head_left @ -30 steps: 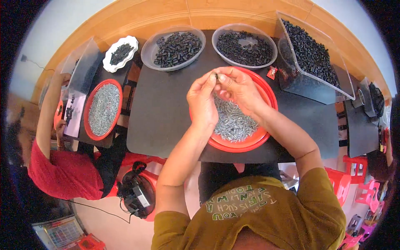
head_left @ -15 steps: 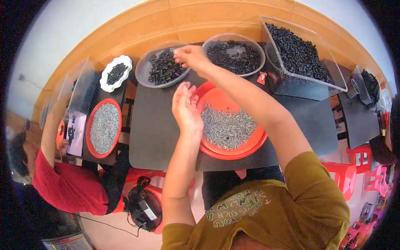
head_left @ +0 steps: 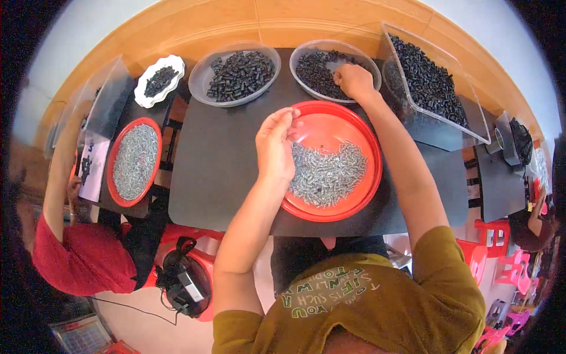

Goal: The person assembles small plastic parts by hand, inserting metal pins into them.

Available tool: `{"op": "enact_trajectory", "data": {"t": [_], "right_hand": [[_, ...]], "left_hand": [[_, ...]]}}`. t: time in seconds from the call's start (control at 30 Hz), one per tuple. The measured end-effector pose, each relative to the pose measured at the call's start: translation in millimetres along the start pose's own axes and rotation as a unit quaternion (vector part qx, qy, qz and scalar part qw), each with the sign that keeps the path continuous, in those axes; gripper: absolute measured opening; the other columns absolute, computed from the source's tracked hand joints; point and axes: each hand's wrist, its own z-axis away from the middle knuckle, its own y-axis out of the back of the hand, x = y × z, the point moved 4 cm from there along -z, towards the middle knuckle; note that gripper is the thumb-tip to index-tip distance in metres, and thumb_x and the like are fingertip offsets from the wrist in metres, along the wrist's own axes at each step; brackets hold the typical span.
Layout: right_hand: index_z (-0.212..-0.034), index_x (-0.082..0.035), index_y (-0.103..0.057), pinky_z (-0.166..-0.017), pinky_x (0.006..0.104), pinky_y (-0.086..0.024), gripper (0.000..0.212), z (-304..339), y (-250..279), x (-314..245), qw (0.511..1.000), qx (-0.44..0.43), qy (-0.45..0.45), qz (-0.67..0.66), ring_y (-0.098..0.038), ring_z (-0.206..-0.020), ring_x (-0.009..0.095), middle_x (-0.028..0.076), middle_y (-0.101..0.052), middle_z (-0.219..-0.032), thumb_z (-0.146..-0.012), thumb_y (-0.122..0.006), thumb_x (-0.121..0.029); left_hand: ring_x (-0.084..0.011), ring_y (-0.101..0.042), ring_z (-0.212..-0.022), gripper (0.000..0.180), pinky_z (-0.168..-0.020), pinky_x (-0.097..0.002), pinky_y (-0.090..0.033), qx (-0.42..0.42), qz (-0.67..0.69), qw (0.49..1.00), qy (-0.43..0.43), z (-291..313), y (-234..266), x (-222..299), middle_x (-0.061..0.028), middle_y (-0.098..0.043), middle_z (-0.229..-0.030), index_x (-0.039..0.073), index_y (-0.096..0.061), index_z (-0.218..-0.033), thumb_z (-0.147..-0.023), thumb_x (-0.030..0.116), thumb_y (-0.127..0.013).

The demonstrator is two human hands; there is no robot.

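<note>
My right hand (head_left: pixel 355 82) is down in the right-hand clear bowl (head_left: pixel 335 42), its fingers closed at the small black tubular pieces (head_left: pixel 317 72). Its fingertips are mostly hidden, so what they hold cannot be made out. My left hand (head_left: pixel 275 144) hovers over the left rim of a round red tray (head_left: pixel 333 124), fingers curled with thumb and forefinger together. Anything in that pinch is too small to name. A heap of small silvery spring-like pieces (head_left: pixel 330 174) lies in the tray.
Another clear bowl (head_left: pixel 199 82) of black pieces stands far left on the dark table (head_left: pixel 218 171). A large clear bin (head_left: pixel 436 134) of black pieces is at far right. Leftward are a white scalloped dish (head_left: pixel 141 94), a red-rimmed tray (head_left: pixel 158 159) and a red-sleeved co-worker (head_left: pixel 88 259).
My right hand has moved from over the left bowl across to the right bowl and down to its pieces. My left hand's fingers have drawn together above the tray's edge.
</note>
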Motion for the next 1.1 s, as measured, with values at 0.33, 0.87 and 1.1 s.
{"op": "enact_trajectory", "data": {"t": [0.33,0.87,1.1], "right_hand": [[-0.089,-0.001,-0.057,-0.067,0.0225,-0.044,0.018,50.9,35.3,-29.7,0.872,0.028,0.092,-0.481,-0.055,-0.077,0.011,0.006,-0.057,-0.087,-0.072,-0.059,-0.007],[-0.076,-0.011,-0.058,-0.061,0.0346,-0.044,0.012,128.1,56.0,-60.8,0.944,-0.070,0.251,-0.202,-0.057,-0.072,0.023,0.006,-0.058,-0.071,-0.068,-0.056,-0.020],[-0.076,-0.008,-0.059,-0.061,0.0342,-0.043,0.014,131.2,33.9,-62.6,0.949,-0.119,0.261,-0.132,-0.055,-0.068,0.024,0.008,-0.057,-0.072,-0.065,-0.059,-0.018]], "left_hand": [[-0.0137,-0.052,-0.076,0.024,-0.067,-0.0251,-0.040,-0.075,-0.013,0.996,0.056,0.7,-7.9,-9.6,-0.0059,-0.057,-0.088,0.003,-0.052,-0.097,-0.077,0.016,-0.052],[-0.0111,-0.053,-0.064,0.018,-0.058,-0.0217,-0.041,-0.040,0.001,0.999,0.017,-0.7,-7.7,-0.1,-0.0083,-0.059,-0.077,0.000,-0.055,-0.091,-0.075,0.008,-0.056],[-0.0091,-0.051,-0.061,0.017,-0.055,-0.0197,-0.040,-0.093,-0.053,0.994,0.020,-1.2,-12.0,-3.5,-0.0058,-0.058,-0.073,0.000,-0.056,-0.090,-0.076,0.009,-0.055]]}}
